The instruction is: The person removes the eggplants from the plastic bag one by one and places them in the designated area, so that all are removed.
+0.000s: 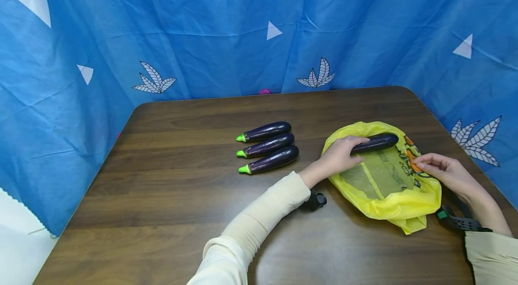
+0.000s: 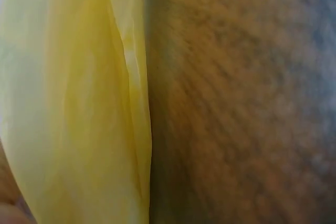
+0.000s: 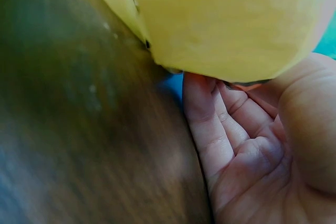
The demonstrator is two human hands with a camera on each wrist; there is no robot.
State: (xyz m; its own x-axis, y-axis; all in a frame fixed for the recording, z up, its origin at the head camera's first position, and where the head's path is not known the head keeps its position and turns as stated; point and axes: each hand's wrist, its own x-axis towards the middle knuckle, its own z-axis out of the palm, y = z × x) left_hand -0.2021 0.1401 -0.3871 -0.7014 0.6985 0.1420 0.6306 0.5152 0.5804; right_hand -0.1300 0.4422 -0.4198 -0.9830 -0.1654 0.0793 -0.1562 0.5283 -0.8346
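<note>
My left hand (image 1: 341, 153) grips one end of a dark purple eggplant (image 1: 379, 141), which lies across the mouth of an open yellow plastic bag (image 1: 390, 211). The held end is hidden under the hand. On the bag's right side my right hand (image 1: 453, 175) pinches the rim, by an orange and black print. In the right wrist view, the right hand's fingers (image 3: 207, 124) reach behind the yellow plastic, so their tips are hidden. Yellow bag wall (image 2: 89, 98) fills the left of the left wrist view, with the left hand almost out of sight.
Three more eggplants (image 1: 273, 160) with bright green stems lie side by side left of the bag on the brown wooden table (image 1: 162, 195). A black device (image 1: 315, 202) sits under the left wrist, another (image 1: 463, 222) at the right. Blue curtain (image 1: 226, 28) hangs behind.
</note>
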